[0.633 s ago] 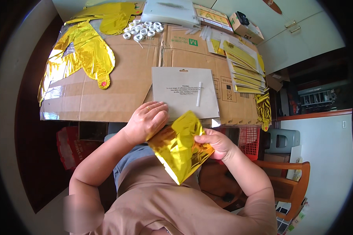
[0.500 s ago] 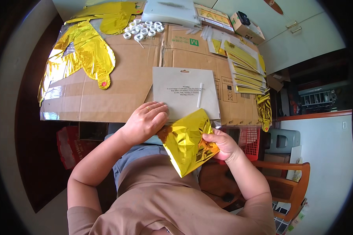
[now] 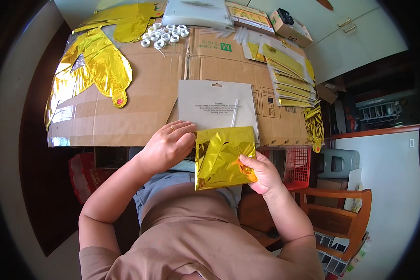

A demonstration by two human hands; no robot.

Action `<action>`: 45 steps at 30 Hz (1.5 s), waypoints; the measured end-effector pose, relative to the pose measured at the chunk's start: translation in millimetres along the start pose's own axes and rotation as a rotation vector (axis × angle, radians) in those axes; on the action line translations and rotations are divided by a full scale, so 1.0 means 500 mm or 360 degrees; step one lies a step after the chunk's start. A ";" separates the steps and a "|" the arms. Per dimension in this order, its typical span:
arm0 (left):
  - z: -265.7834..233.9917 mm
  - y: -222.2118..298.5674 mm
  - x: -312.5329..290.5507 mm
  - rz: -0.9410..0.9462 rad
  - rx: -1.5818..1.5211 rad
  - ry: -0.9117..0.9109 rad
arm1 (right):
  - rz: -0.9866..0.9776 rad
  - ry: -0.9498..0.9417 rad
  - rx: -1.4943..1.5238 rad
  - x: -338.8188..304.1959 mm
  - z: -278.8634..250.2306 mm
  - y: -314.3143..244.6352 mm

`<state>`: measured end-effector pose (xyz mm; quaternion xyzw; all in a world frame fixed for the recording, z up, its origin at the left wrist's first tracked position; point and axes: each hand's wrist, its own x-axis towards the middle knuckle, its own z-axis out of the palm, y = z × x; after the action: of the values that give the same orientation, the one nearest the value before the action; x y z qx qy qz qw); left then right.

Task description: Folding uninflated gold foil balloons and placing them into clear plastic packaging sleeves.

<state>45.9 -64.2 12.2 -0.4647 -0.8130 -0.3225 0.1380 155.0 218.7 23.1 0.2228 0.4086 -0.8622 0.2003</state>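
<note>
The right hand (image 3: 262, 171) pinches the folded gold foil (image 3: 223, 157) at its right edge; the left hand (image 3: 169, 145) lies curled on its left edge, over the lap at the surface's (image 3: 140, 107) near edge. A tug could tear the foil or knock the white sleeve (image 3: 217, 105) beyond.

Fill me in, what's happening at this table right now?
A person seated at a cardboard-covered table holds a folded gold foil balloon at its near edge. The left hand grips the balloon's upper left corner, and the right hand pinches its right side. Just beyond lies a flat clear packet with a white straw. Further back are unfolded gold balloons, small white rolls and a row of packed balloons.
</note>
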 end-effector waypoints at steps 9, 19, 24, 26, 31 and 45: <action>-0.017 0.005 0.000 -0.0018 -0.0196 -0.0032 | -0.0052 0.0124 -0.0140 -0.008 0.002 -0.007; -0.022 0.034 0.010 -0.0091 -0.0070 0.0014 | -0.0112 0.0194 -0.0201 0.015 0.040 0.012; -0.016 0.040 0.003 -0.0066 0.0062 -0.0057 | -0.0104 0.0196 -0.0170 0.020 0.038 0.010; -0.011 0.042 0.004 -0.0040 0.0036 -0.0046 | -0.0107 0.0203 -0.0189 0.026 0.053 0.011; -0.009 0.037 -0.004 -0.0044 0.0027 -0.0077 | 0.0001 0.0207 -0.0262 0.044 0.034 0.005; -0.006 0.037 0.001 -0.0192 -0.0026 0.0020 | -0.0097 0.0055 0.0536 -0.038 0.052 0.057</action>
<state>61.2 -59.2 21.9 -0.4140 -0.8360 -0.3397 0.1197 180.0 184.7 30.8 0.2554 0.2683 -0.9201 0.1270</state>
